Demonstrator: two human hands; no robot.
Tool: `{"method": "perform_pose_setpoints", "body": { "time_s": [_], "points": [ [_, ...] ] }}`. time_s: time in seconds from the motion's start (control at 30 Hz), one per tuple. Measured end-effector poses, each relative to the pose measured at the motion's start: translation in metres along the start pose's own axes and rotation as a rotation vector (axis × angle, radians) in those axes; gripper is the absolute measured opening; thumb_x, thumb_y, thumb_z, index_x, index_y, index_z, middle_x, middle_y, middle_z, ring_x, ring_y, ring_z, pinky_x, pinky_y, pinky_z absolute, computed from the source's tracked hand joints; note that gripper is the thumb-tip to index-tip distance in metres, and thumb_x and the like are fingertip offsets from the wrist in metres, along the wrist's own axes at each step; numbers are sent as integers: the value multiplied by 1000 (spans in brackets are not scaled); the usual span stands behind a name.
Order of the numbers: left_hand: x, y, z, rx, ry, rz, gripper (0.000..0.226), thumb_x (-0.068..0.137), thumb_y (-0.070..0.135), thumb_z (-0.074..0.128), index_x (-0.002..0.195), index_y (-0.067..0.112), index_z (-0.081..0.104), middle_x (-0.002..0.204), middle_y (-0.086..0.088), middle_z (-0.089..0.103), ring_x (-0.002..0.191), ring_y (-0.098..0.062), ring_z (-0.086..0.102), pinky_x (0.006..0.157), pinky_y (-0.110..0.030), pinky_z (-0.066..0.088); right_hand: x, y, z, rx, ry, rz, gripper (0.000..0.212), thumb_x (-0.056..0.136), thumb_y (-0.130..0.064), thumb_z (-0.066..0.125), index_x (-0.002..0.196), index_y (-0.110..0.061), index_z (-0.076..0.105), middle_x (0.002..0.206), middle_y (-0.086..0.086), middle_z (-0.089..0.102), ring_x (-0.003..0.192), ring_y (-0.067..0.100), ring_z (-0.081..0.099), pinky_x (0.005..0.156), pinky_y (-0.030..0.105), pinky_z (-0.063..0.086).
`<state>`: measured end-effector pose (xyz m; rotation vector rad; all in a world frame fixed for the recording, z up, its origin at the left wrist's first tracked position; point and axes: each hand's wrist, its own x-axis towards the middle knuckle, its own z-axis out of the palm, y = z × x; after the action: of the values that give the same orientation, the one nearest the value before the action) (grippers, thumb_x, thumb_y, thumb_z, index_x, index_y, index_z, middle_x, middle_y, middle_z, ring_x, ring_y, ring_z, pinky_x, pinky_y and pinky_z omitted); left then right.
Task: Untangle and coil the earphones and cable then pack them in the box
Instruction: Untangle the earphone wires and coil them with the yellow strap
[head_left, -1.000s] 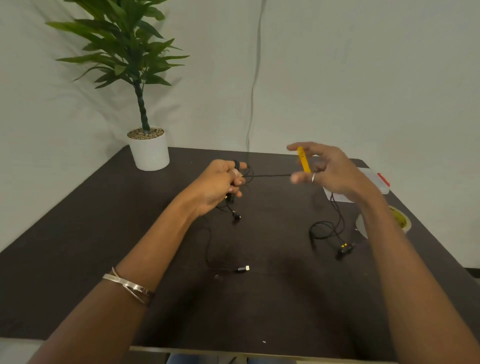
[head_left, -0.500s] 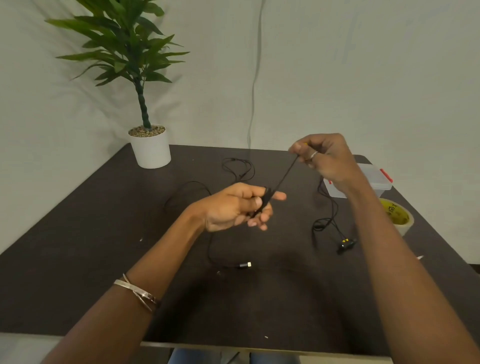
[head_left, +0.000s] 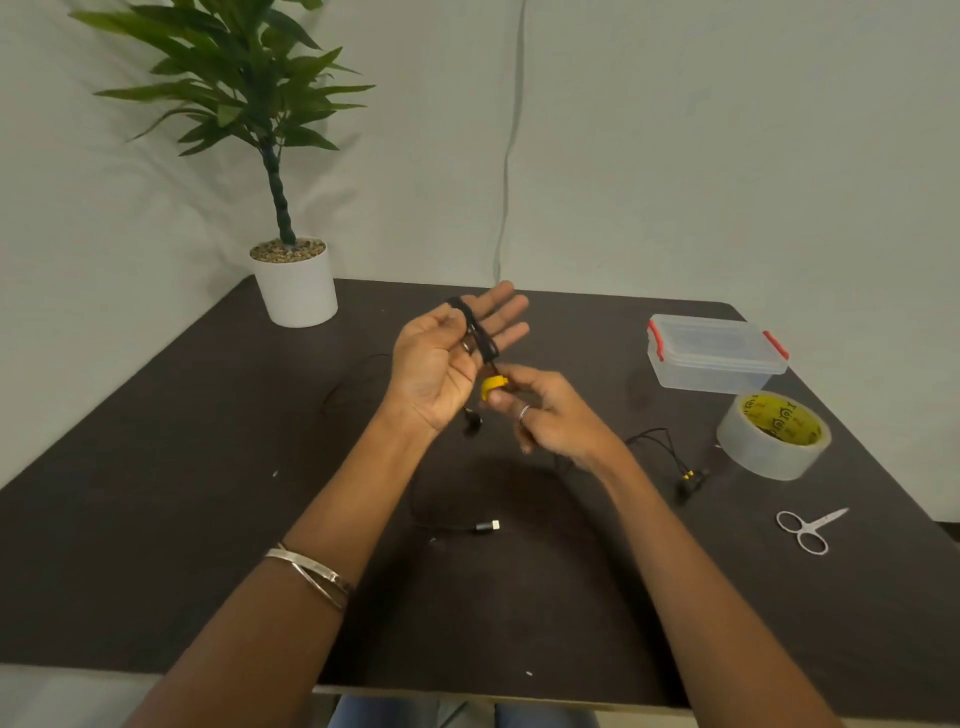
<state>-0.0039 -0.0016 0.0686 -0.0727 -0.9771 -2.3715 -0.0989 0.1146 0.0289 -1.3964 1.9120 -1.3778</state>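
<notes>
Across the splayed left hand (head_left: 447, 358), black cable (head_left: 480, 335) draped, right hand (head_left: 545, 415) pinching its yellow tie (head_left: 492, 387)

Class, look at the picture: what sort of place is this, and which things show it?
Probably a staged indoor work table: a dark table against plain draped backdrop, with a potted plant, tape roll and scissors.
</notes>
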Motion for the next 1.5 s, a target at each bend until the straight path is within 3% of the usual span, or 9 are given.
{"method": "perform_pose_setpoints", "body": {
  "time_s": [0.1, 0.3, 0.53, 0.73, 0.9, 1.03, 1.13, 1.23, 1.5],
  "points": [
    [8, 5, -7, 90, 188, 88, 25, 101, -4, 24, 95, -5, 48, 125, -32, 55, 99, -41, 67, 83, -51, 56, -3, -3, 2, -227, 30, 96, 54, 96, -13, 55, 146, -12, 34, 103, 3, 62, 34, 8, 52, 46, 16, 45],
    [16, 11, -18, 149, 346, 170, 20, 102, -4, 24, 101, 0, 43, 130, -30, 53, 100, -39, 66, 85, -50, 55, -14, -9, -1, -446, -33, -36, 22, 99, -16, 49, 90, -7, 67, 67, -1, 65, 55, 1, 56, 57, 15, 43],
    [14, 9, -18, 269, 352, 167, 20, 102, -1, 25, 102, 2, 45, 132, -21, 55, 106, -35, 65, 96, -50, 49, -13, -9, -6, -185, 166, -4, 18, 97, -15, 54, 94, -20, 72, 92, 0, 61, 76, 15, 61, 68, 28, 55],
    [11, 1, -14, 833, 229, 237, 26, 103, 2, 24, 102, 11, 49, 133, -8, 56, 105, -21, 67, 92, -29, 50, -15, -27, -12, -95, 135, 88, 12, 89, -16, 67, 79, -22, 71, 63, -6, 64, 47, 7, 57, 58, 24, 51],
    [-5, -13, -21, 1351, -266, 148, 20, 99, -4, 35, 111, -4, 50, 106, -11, 67, 87, -17, 69, 78, -16, 49, -12, -47, -30, -362, 102, -31, 21, 92, -21, 63, 75, -11, 70, 58, -12, 65, 54, 4, 58, 53, 25, 45],
    [-23, -19, -16, 990, -452, -204, 22, 101, 5, 32, 106, 2, 53, 86, -13, 67, 60, -18, 60, 77, -33, 51, -10, -50, -57, -364, 56, -47, 13, 83, -23, 74, 73, -15, 72, 61, -8, 67, 58, 8, 57, 58, 25, 44],
    [-26, -22, -14, 675, -538, -372, 32, 97, 10, 37, 113, -14, 49, 72, -3, 61, 51, -8, 47, 97, -57, 40, -8, -52, -69, -107, -64, -85, 8, 75, -12, 78, 76, -9, 71, 66, 3, 70, 62, 18, 63, 66, 30, 51],
    [-27, -20, -6, 254, -598, -462, 43, 97, 9, 39, 134, -11, 38, 67, 0, 48, 50, -5, 38, 101, -55, 43, -3, -44, -71, 160, -49, -101, 9, 70, -11, 75, 78, -15, 72, 65, -4, 68, 62, 6, 61, 61, 18, 50],
    [-21, -12, -9, -241, -471, -475, 34, 94, 12, 36, 114, -7, 57, 59, 1, 49, 48, -8, 26, 66, -33, 52, -4, -15, -41, 479, 29, -57, 12, 78, -9, 66, 87, -7, 74, 70, 5, 68, 54, 11, 55, 44, 19, 39]
  ]
}}
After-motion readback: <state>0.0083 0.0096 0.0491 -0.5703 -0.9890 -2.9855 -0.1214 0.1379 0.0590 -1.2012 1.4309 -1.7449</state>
